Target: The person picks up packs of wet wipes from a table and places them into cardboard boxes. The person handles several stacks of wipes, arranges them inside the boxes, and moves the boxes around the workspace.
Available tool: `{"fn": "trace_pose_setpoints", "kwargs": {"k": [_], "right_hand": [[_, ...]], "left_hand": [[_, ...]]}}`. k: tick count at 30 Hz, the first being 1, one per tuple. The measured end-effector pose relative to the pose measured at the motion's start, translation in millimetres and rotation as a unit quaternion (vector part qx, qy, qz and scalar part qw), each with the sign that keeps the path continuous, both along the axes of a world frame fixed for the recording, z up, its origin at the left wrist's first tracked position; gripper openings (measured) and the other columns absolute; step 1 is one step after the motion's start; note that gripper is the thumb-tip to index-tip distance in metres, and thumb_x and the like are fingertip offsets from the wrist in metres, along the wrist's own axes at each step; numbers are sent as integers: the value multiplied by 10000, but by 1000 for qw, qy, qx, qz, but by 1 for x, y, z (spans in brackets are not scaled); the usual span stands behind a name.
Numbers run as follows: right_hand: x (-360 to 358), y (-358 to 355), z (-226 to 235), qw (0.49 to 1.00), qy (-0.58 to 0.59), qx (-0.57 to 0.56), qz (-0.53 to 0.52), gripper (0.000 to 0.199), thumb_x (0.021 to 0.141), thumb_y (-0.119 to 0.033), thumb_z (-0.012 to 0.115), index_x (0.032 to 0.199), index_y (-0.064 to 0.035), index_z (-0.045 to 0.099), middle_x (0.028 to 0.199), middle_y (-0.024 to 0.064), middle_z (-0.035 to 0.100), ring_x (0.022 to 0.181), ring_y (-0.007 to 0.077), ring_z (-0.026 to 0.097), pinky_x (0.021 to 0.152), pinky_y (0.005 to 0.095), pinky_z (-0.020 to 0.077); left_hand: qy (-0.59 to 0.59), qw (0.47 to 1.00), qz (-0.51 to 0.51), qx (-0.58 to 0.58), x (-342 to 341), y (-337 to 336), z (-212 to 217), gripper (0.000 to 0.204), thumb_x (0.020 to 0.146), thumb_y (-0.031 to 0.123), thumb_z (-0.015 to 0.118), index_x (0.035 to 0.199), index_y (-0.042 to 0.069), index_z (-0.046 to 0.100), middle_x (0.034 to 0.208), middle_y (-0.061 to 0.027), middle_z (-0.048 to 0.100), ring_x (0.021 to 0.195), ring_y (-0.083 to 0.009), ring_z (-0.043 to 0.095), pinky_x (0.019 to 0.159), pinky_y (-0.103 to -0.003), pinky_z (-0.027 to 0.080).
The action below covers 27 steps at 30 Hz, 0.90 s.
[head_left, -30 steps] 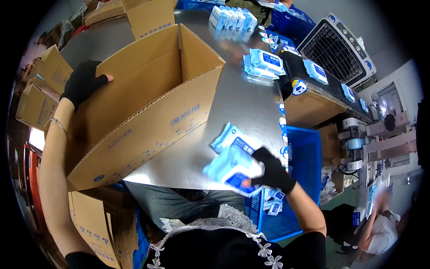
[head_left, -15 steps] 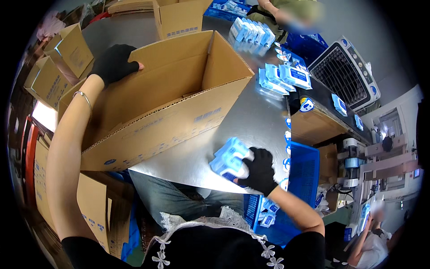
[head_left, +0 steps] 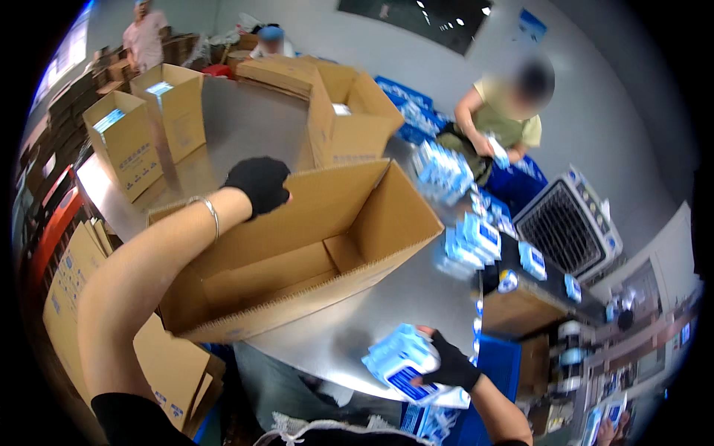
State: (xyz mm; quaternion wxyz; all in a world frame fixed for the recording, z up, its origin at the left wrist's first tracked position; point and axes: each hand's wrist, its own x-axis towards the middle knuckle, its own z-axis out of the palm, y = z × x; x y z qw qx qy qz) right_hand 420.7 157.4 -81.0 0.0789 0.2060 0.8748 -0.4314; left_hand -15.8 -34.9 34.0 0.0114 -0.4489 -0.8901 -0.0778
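Observation:
A large open cardboard box [head_left: 331, 204] stands tilted across the metal table in front of me, and the part of its inside that shows holds nothing. My left hand [head_left: 259, 187], in a black fingerless glove, is closed over the top edge of its far wall. At the table's near right edge my right hand [head_left: 451, 366], gloved the same way, grips light-blue and white wet-wipe packs [head_left: 400, 357] pressed together; their exact number is unclear. To the right of the box, more wipe packs [head_left: 473, 239] lie in a small pile.
Two filled cartons [head_left: 134, 167] stand at the far left; another open carton [head_left: 357, 134] is behind my box. A co-worker [head_left: 502, 126] handles packs beyond a row of packs [head_left: 442, 171]. Packs lie on a dark conveyor [head_left: 550, 279]. A blue crate [head_left: 497, 372] sits below right.
The view has tipped up, showing more of the room. My left hand still grips the box's far edge. The right hand keeps the wipe packs, now turned and beside the table's near edge.

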Motion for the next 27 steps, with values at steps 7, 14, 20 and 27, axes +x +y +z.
{"fn": "trace_pose_setpoints", "kwargs": {"k": [7, 14, 20, 27], "right_hand": [[-158, 24, 160, 936, 311, -152, 60, 734, 665, -230, 862, 1287, -28, 530, 1133, 114, 637, 1030, 221, 621, 914, 360, 506], [-343, 21, 136, 987, 70, -32, 144, 721, 605, -295, 871, 1199, -21, 567, 1096, 127, 656, 982, 218, 643, 882, 314, 502], [-409, -22, 93, 859, -203, 398, 250, 572, 643, -411, 800, 1052, -24, 700, 1022, 156, 703, 903, 280, 675, 839, 355, 514], [-433, -9, 12, 803, -301, 306, 413, 359, 781, -326, 663, 1017, -57, 691, 980, 106, 680, 850, 222, 651, 779, 321, 515]], "left_hand": [[-9, 994, 105, 10, -39, -44, -16, 321, 801, 340, 684, 909, 38, 685, 953, -177, 670, 925, -354, 637, 812, -445, 499], [-22, 989, 139, 32, -52, -40, -17, 298, 792, 329, 686, 929, 65, 693, 972, -163, 682, 940, -341, 646, 822, -446, 504], [-12, 994, 104, 24, -29, -41, -23, 232, 798, 285, 670, 878, 69, 697, 911, -165, 683, 886, -350, 650, 796, -447, 508], [34, 996, 40, 76, -28, -23, -30, 225, 797, 302, 689, 833, 80, 691, 843, -171, 677, 831, -360, 649, 758, -462, 501]]}}
